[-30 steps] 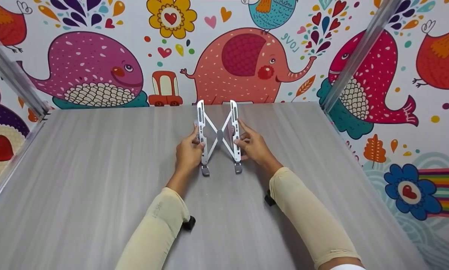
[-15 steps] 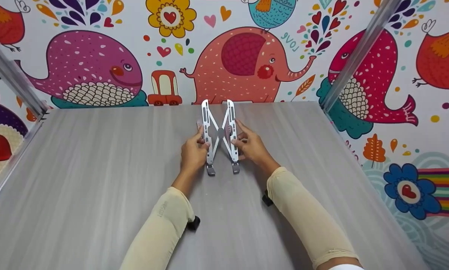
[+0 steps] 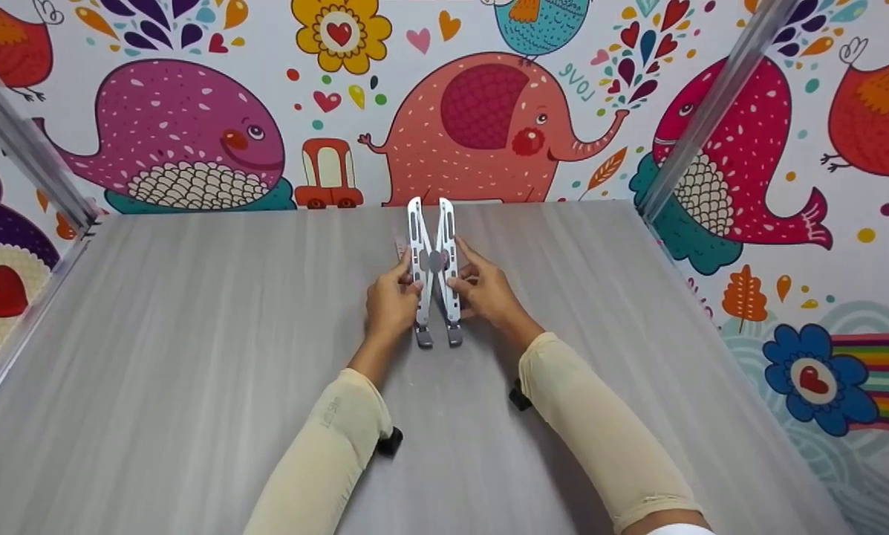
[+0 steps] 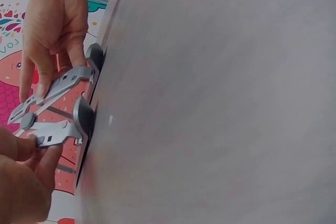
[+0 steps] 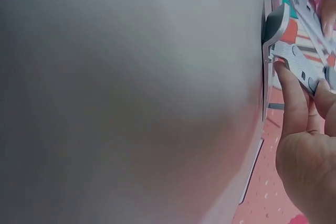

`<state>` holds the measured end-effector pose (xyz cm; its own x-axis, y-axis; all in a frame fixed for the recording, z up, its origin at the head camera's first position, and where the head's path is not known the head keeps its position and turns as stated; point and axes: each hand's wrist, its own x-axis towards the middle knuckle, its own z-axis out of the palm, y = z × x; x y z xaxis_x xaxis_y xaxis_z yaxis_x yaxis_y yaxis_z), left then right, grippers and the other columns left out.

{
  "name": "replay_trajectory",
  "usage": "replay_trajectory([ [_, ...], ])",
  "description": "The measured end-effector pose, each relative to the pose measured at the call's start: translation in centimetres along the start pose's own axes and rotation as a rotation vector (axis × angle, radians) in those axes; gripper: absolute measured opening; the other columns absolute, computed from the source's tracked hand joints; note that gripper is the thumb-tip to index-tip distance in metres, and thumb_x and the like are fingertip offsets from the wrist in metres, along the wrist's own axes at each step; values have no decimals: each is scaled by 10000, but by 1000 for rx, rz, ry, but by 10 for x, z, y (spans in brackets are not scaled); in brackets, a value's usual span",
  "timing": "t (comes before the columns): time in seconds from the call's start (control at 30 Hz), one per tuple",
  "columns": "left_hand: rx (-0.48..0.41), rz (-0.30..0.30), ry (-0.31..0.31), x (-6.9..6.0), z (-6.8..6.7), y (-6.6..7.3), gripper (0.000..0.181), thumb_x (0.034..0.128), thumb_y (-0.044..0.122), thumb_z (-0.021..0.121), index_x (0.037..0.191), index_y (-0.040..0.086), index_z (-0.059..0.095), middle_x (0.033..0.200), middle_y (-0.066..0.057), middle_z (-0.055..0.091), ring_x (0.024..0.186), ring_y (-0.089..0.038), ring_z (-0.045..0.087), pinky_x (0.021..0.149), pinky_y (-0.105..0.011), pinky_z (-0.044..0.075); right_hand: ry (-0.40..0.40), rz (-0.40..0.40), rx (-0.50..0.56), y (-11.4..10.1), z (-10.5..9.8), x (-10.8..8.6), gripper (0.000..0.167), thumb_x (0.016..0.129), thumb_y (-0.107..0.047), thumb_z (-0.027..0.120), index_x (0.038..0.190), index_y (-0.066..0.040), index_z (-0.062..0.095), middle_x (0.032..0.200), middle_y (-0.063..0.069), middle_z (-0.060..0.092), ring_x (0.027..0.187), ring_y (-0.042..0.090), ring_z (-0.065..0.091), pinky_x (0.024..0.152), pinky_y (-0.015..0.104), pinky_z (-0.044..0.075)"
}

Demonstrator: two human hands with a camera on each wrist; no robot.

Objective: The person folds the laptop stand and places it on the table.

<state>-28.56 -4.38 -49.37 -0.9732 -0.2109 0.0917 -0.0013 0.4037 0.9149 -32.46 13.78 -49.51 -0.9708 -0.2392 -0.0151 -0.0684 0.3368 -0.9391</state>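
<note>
A silver folding laptop stand point(image 3: 435, 261) stands over the table, its two slotted rails nearly parallel and joined by crossed struts at a grey round hub. Grey hooked feet point(image 3: 424, 339) sit at the near ends of the rails. My left hand point(image 3: 391, 305) grips the left rail between thumb and fingers. On the other side my right hand point(image 3: 492, 296) pinches the right rail. The left wrist view shows the stand point(image 4: 58, 85) side-on with a hand on each rail. In the right wrist view, my right-hand fingers point(image 5: 294, 98) hold the rail near its foot.
The grey wood-grain table point(image 3: 191, 334) spreads around the stand. Behind it rises a wall point(image 3: 385, 171) printed with cartoon animals. Metal posts point(image 3: 711, 119) stand at the back corners. Black wrist cameras point(image 3: 390, 441) hang from both sleeves.
Both hands have moved inward, bringing the laptop stand's two rails closer together. The crossed struts have narrowed from a wide X to a slim one. Both hands keep their hold.
</note>
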Motion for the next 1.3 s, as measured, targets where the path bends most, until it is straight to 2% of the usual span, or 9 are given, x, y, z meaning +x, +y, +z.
replay_trajectory([
  [0.13,-12,7,-22,0,2,1,639,953,56,676,1520,282,483,1074,-88,701,915,-224,637,743,-341,517,1,-14,-4,-3,6,0,820,977,-70,663,1548,-542,309,1034,122,579,875,239,632,590,441,617],
  [0.43,-10,64,-20,2,1,1,643,941,20,676,1511,257,495,1076,-115,735,926,-225,634,750,-334,494,6,-8,-36,-8,15,1,834,975,-93,672,1539,-571,286,1038,111,571,845,236,650,589,413,618],
  [0.8,-15,51,-31,2,1,-1,642,946,29,677,1504,287,493,1064,-117,737,916,-208,640,754,-340,509,10,-20,-52,-9,23,2,838,972,-92,677,1523,-589,289,1027,105,592,870,230,636,599,394,617],
  [1.1,-15,39,-38,2,1,-1,643,959,45,671,1513,307,477,1021,-107,718,870,-194,629,721,-318,507,7,-55,-36,-8,24,3,828,972,-67,668,1545,-540,302,1010,115,598,865,216,626,605,393,617],
  [1.3,0,52,-8,1,0,-2,630,941,36,685,1504,254,507,924,-98,706,808,-186,600,668,-292,463,-15,-56,-78,-10,25,1,816,981,-105,664,1566,-520,273,1042,110,604,866,223,666,594,385,616],
])
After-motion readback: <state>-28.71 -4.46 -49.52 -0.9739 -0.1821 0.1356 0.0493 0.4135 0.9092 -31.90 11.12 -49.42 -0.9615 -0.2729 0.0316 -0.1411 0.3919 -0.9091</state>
